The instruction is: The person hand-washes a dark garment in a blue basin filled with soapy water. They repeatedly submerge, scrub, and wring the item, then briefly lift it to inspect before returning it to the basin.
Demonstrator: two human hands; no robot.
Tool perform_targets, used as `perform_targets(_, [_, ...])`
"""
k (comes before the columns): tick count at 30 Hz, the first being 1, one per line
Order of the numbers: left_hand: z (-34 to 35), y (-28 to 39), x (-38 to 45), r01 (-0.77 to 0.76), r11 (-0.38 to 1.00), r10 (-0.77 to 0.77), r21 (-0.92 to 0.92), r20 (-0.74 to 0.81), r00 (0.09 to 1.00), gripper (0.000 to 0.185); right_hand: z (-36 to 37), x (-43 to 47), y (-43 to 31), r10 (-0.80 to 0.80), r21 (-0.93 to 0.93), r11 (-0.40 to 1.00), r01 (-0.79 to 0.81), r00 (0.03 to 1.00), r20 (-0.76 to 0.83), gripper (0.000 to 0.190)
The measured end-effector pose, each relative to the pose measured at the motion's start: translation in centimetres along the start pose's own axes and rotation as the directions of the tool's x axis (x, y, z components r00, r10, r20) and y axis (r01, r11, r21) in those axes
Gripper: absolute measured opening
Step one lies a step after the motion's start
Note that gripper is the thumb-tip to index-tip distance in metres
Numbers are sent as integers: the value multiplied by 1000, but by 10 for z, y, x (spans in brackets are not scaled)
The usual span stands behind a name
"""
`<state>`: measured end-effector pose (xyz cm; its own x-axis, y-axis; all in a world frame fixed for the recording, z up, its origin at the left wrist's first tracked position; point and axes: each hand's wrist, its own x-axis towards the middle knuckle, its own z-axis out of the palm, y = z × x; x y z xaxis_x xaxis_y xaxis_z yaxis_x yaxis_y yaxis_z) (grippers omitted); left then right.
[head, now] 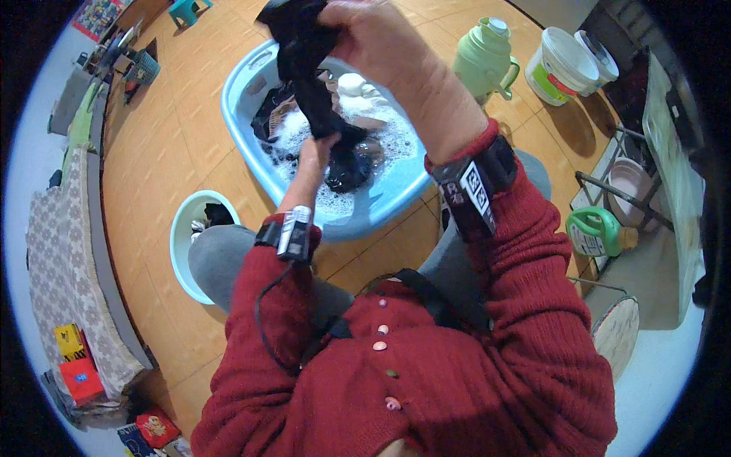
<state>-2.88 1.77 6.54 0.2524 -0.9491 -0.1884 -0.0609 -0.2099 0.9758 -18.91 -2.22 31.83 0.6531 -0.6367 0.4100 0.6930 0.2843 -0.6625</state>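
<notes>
A length of wet black cloth (pixel 308 74) stretches between my two hands above a blue plastic washtub (pixel 377 212). Raised near the top of the view, my right hand (pixel 360 34) grips its upper end. Lower down, my left hand (pixel 318 153) holds the cloth close to the sudsy water. White foam (pixel 400 134) and bubbles cover much of the water. Dark clothes (pixel 268 114) lie at the tub's left side, and a white cloth bundle (pixel 351 85) sits toward the back. Another dark piece (pixel 348 168) is partly under water in front of my left hand.
Left of my knee stands a pale green basin (pixel 181 260) with small cloth items inside. A light green thermos jug (pixel 484 57) and white plastic buckets (pixel 562 65) stand at the back right. At right are a green detergent bottle (pixel 594 231) and a metal rack (pixel 611 194).
</notes>
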Motion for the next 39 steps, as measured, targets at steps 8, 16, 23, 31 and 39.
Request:
perform_targets(8, [-63, 152, 4, -243, 889, 193, -388, -164, 967, 28, -54, 0, -37, -131, 49, 990, 132, 991, -9, 35])
perform_targets(16, [-100, 240, -12, -524, 733, 442, -434, -282, 851, 26, -51, 1, -21, -74, -107, 993, 54, 978, -193, 37])
perform_targets(23, [-83, 142, 10, -168, 948, 43, -271, -415, 909, 24, -84, 0, 31, 51, -539, 813, -222, 948, -313, 41])
perform_targets(31, [-81, 4, 45, 15, 986, 71, 165, -506, 859, 24, -158, -24, 124, 72, -837, 213, -504, 863, -501, 25])
perform_targets(39, [-77, -99, 59, 309, 944, -146, 114, -696, 704, 53, -226, -60, 203, 206, -796, -80, -599, 772, -602, 29])
